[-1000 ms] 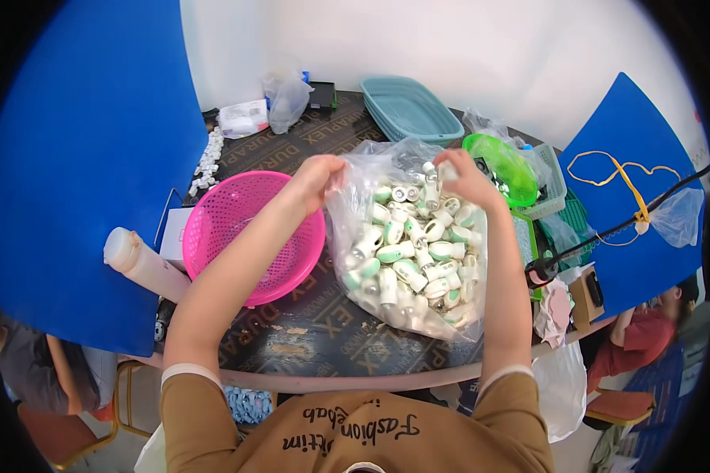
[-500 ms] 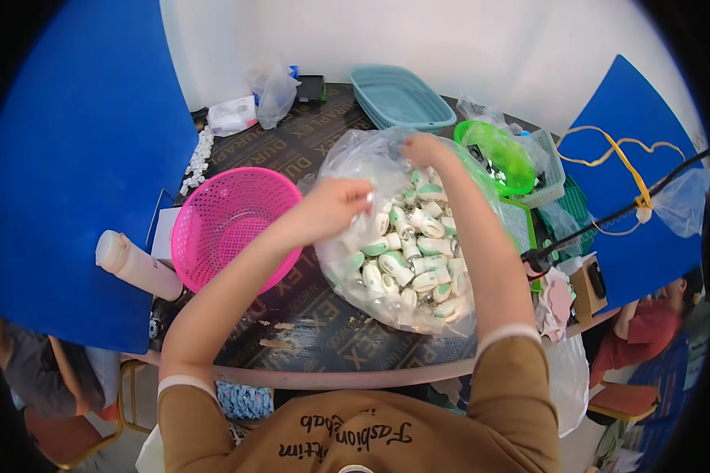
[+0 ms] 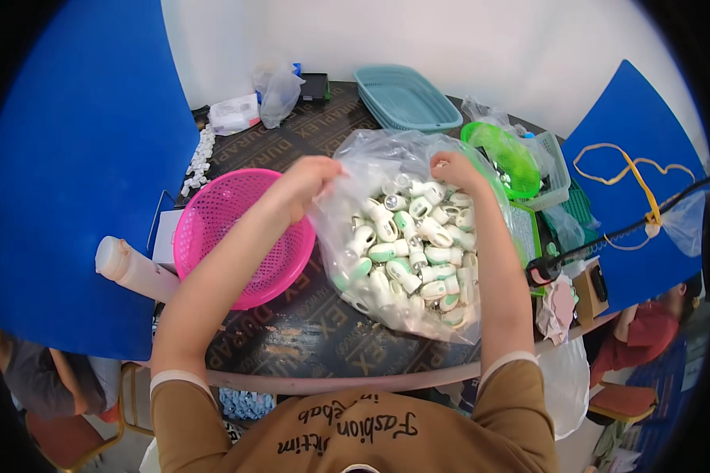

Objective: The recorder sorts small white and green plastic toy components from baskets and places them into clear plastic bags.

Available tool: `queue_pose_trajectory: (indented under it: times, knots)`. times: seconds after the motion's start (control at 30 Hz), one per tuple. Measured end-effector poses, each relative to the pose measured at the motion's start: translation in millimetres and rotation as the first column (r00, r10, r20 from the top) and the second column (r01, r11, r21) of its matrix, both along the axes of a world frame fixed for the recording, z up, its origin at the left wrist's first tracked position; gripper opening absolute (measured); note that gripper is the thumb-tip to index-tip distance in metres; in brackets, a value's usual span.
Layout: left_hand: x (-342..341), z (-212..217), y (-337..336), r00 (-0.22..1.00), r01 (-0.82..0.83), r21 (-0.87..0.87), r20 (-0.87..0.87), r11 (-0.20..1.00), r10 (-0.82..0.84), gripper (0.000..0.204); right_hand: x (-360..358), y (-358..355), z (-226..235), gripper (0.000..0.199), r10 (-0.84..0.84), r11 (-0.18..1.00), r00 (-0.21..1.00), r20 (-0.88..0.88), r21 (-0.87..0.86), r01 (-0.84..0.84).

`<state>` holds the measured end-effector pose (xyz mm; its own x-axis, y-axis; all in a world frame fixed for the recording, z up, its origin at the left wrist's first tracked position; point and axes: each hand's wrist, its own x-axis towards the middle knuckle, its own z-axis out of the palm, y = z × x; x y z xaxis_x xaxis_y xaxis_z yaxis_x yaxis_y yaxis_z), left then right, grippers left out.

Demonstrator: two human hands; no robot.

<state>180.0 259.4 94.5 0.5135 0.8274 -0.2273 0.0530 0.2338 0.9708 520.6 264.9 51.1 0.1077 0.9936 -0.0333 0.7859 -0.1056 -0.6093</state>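
Observation:
A large clear plastic bag (image 3: 343, 229) lies wide-mouthed on the table in front of me. Inside it is a heap of small white-and-green plastic pieces (image 3: 402, 272) with oval holes and some metal parts; their exact kind is unclear. My left hand (image 3: 315, 180) pinches the bag's left rim, above the edge of a pink perforated basket (image 3: 183, 244). At the bag's far right side, my right hand (image 3: 456, 169) is closed with its fingers curled in, seemingly round the film of the rim. Its fingertips are partly hidden.
A white bottle (image 3: 130, 266) leans left of the basket. Teal basins (image 3: 406, 98) stand at the back. Green baskets (image 3: 521, 162) crowd the right side, near a black flexible arm (image 3: 584, 251) with a yellow band (image 3: 639, 185). Blue panels (image 3: 79, 173) flank the table.
My left hand has moved left and up, drawing the bag's rim outward. My right hand has shifted right and slightly nearer. The bag's mouth is wider, showing more of the pieces.

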Motion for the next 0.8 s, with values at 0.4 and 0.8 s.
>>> queue_pose_trajectory:
  times: [0.4,0.8]
  knots:
    - [49.0,15.7,-13.0,0.908,-0.268,0.194,0.379,0.944,0.179,0.018,-94.6,-131.0,-6.9,0.026,0.126,0.915,0.948,0.292,0.336,-0.225]
    - [38.4,23.2,-17.7,0.926,-0.200,0.208,0.359,0.957,0.116,0.020,10.1,48.5,-30.1,0.043,0.276,0.893,0.857,0.435,-0.446,-0.060]
